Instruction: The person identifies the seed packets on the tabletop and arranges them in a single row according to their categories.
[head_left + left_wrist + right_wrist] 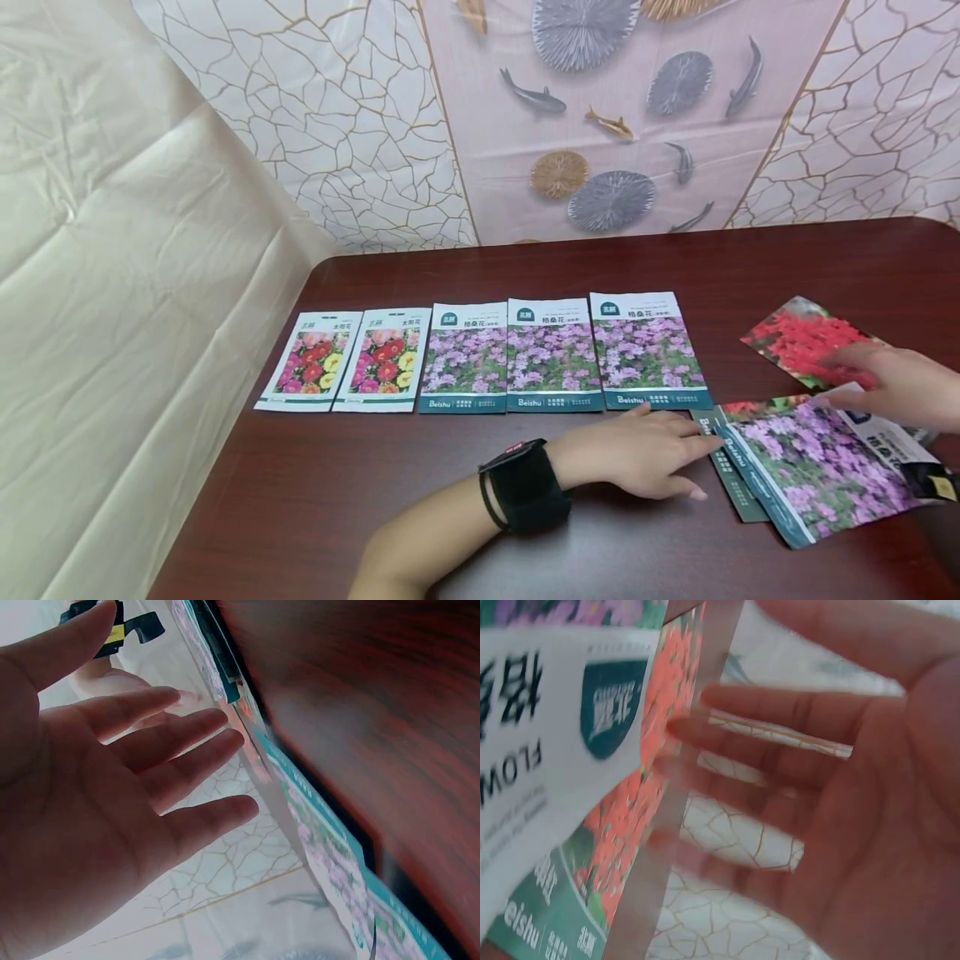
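Note:
My left hand [637,454] is stretched over the table, fingers extended and spread. Its fingertips reach near the lower edge of a purple-flower seed packet [648,358] and a small pile at the right. On top of that pile lies another purple-flower seed packet [817,467], slanted, partly covering a packet with a green band [738,487]. My right hand [907,387] hovers at or touches a red-flower seed packet [806,337] behind the pile; contact is unclear. In the right wrist view, the right fingers [757,742] look straight, with a red-flower packet [630,825] beside them.
Two multicoloured-flower packets [307,362] stand at the left of a row on the dark red table [315,492]. Two more purple-flower packets [465,358] continue it. A patterned backdrop [360,125] hangs behind, and pale cloth [112,333] covers the left side.

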`<state>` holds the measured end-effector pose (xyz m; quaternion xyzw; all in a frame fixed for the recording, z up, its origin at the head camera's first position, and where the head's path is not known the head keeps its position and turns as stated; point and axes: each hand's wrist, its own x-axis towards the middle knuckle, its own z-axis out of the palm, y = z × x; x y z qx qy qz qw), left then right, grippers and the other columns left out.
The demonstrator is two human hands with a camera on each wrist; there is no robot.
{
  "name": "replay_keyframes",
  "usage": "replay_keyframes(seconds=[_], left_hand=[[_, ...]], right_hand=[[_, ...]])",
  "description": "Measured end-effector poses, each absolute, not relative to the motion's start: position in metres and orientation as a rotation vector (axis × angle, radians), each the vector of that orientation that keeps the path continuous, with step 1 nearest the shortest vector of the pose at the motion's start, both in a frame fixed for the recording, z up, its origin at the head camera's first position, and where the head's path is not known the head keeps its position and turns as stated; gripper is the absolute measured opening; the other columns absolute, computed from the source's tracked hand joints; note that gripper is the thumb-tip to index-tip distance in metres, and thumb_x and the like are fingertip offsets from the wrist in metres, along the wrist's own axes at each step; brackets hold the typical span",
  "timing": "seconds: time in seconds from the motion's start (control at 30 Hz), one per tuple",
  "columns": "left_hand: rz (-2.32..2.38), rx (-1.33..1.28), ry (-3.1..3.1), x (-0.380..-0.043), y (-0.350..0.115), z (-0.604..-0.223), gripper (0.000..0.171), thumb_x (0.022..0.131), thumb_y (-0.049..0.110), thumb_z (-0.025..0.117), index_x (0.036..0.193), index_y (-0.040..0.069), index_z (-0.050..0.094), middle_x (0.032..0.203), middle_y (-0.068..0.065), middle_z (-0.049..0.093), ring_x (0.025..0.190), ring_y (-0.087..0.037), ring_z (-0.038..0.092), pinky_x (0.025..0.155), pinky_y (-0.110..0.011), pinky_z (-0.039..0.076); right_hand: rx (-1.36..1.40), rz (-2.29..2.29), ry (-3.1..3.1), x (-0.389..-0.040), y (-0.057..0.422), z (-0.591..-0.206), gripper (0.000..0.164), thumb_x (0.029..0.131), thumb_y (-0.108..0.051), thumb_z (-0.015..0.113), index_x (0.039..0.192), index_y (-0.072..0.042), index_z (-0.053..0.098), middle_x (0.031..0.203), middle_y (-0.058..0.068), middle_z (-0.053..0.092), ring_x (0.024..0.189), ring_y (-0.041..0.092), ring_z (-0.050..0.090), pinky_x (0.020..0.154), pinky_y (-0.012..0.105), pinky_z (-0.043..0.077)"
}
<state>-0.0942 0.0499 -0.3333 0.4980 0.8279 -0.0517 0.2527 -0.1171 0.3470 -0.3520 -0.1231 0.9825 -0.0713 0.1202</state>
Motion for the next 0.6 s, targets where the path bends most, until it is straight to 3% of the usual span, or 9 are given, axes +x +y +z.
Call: replay_keyframes(seconds=[0.23,0.6], left_hand=[[-0.159,1.304,2.25,-0.098,0.064,-0.34,0.065,0.091,0.053,0.036,0.146,0.031,0.009,0.149,0.016,0.011,0.133,0.003,0.006,0.109,-0.028,0.008],[-0.262,1.273,2.224,-0.092,0.07,-0.348,0.069,0.09,0.056,0.035,0.146,0.032,0.001,0.149,0.018,0.001,0.132,0.005,-0.004,0.11,-0.034,-0.002]], right_hand=[[-0.511,-0.237,2.785,-0.113,0.335,-0.357,0.062,0.082,-0.031,0.067,0.122,0.012,0.048,0.12,0.037,0.045,0.102,0.049,0.049,0.073,0.055,0.045],[-0.478,-0.152,2.731,-0.116,0.346,-0.363,0.068,0.08,-0.033,0.067,0.123,0.016,0.045,0.118,0.038,0.046,0.1,0.05,0.05,0.073,0.054,0.045]])
